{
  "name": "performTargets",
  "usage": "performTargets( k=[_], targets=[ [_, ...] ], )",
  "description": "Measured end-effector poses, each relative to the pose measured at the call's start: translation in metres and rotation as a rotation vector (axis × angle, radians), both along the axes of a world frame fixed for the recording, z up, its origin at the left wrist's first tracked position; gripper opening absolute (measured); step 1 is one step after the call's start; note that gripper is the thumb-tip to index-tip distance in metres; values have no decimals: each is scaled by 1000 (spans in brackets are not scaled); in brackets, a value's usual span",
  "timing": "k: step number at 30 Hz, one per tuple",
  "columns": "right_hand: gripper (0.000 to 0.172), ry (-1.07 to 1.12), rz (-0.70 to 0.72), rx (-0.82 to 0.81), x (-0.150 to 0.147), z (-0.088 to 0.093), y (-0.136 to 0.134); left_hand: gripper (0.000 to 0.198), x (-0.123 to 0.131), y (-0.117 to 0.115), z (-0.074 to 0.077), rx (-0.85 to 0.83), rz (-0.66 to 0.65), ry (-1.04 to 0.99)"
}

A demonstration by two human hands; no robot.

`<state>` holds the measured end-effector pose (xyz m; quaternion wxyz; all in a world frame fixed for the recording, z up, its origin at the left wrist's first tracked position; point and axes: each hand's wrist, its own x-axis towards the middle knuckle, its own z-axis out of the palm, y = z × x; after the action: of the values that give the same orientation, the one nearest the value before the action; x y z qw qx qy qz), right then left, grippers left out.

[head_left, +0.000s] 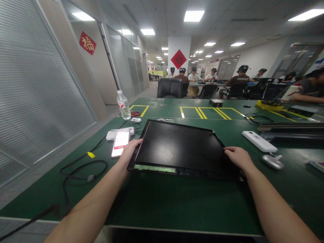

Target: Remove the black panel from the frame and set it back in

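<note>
A black flat monitor panel (177,145) is tilted above the green table, its dark screen facing up. Along its near edge a green circuit strip (155,168) lies exposed, with no bezel over it. My left hand (131,150) grips the panel's left edge, the thumb on top and the other fingers hidden beneath. On the opposite side my right hand (239,157) is closed round the right edge, thumb over the frame. Just left of my left hand lies a lit phone (120,143), beside a white power bank (111,135).
A water bottle (123,105) and red-handled scissors (135,114) stand and lie at the back left. A black cable (86,162) loops across the left. At right are another white power bank (259,141), a silver mouse-like device (272,162) and long dark bars (293,128). Several people sit beyond.
</note>
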<state>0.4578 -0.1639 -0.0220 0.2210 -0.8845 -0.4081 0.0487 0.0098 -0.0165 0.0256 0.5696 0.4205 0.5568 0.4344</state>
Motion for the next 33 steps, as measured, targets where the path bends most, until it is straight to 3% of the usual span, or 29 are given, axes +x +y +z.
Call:
performTargets(
  k=[6, 10, 12, 16, 19, 24, 29, 33],
  targets=[
    [32, 3, -1, -17, -1, 1, 0, 20, 4, -3, 4, -158, -10, -133],
    [33, 12, -2, -19, -1, 2, 0, 21, 3, 0, 4, -140, -51, -114],
    [32, 7, 2, -13, -1, 2, 0, 31, 1, 3, 1, -95, -44, -61],
    [33, -1, 5, -16, -1, 1, 0, 69, -2, 10, -4, -38, -38, -15],
    [32, 5, 5, -10, 0, 0, 0, 79, -5, 11, -6, -12, -105, -56],
    [31, 19, -3, 1, -1, 2, 0, 66, -4, 6, -4, -9, -142, -131],
    [34, 27, 5, -40, -3, 4, 0, 40, 1, -2, 4, -43, -120, -121],
    [33, -6, 25, -31, -2, 1, 1, 36, 1, -4, 8, -25, -104, -87]
  ],
)
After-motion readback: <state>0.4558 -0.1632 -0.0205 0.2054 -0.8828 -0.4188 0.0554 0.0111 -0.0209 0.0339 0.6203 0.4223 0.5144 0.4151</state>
